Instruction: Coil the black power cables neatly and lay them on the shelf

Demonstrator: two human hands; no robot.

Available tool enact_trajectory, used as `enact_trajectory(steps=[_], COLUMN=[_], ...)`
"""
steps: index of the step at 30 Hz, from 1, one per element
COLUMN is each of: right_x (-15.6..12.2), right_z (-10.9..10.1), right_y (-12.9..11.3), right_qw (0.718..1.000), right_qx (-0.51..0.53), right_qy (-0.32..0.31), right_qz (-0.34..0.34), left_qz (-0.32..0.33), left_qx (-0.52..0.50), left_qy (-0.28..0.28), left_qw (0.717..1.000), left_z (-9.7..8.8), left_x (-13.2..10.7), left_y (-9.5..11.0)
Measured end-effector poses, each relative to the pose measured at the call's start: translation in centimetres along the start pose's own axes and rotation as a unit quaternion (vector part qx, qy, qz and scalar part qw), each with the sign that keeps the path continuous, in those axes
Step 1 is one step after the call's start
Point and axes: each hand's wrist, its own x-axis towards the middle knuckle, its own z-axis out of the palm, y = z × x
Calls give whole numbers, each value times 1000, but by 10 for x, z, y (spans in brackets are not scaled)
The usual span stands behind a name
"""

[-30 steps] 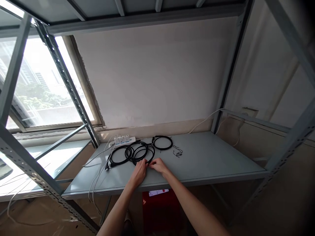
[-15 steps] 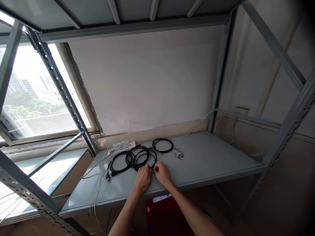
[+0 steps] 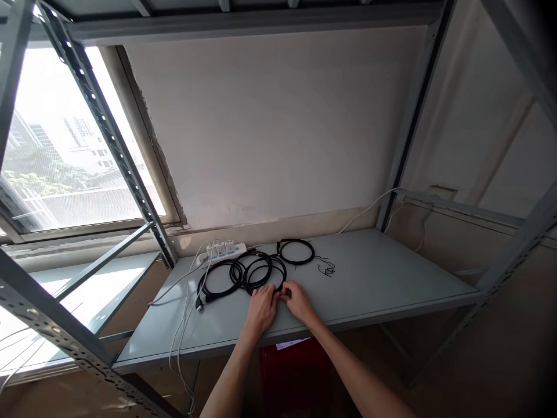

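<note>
Several coiled black cables lie on a grey metal shelf (image 3: 383, 278). My left hand (image 3: 262, 308) and my right hand (image 3: 300, 302) meet at the near edge of the middle coil (image 3: 263, 271), fingers pinched on its cable. Another black coil (image 3: 217, 281) overlaps it on the left, its plug end pointing toward the shelf's front. A separate coil (image 3: 296, 252) lies farther back on the right. A small tangle of thin black wire ties (image 3: 326, 268) lies right of the coils.
A white power strip (image 3: 221, 251) sits at the back, with white cords (image 3: 183, 313) trailing over the shelf's front-left edge. Grey uprights and braces frame the shelf. A window is at the left. A red box (image 3: 291, 371) stands under the shelf.
Both hands stayed together on the middle coil's near edge, shifting slightly; the camera view shifted a little.
</note>
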Motion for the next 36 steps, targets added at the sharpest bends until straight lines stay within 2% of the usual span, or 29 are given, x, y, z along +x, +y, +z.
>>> enact_trajectory(steps=[4, 13, 29, 36], right_x=[3, 4, 0, 1], right_z=[0, -4, -2, -3], right_y=[6, 7, 5, 5], right_qw=[999, 997, 992, 987], right_qx=[39, 55, 122, 157], right_qy=[-18, -51, 10, 39], right_qz=[-1, -24, 11, 6], left_qz=[-3, -5, -39, -20], left_qx=[-13, -74, -154, -100], left_qy=[5, 35, 62, 52], left_qw=[1000, 997, 985, 993], left_z=[-2, -2, 3, -2], left_x=[0, 0, 1, -3], left_y=[-1, -4, -11, -3])
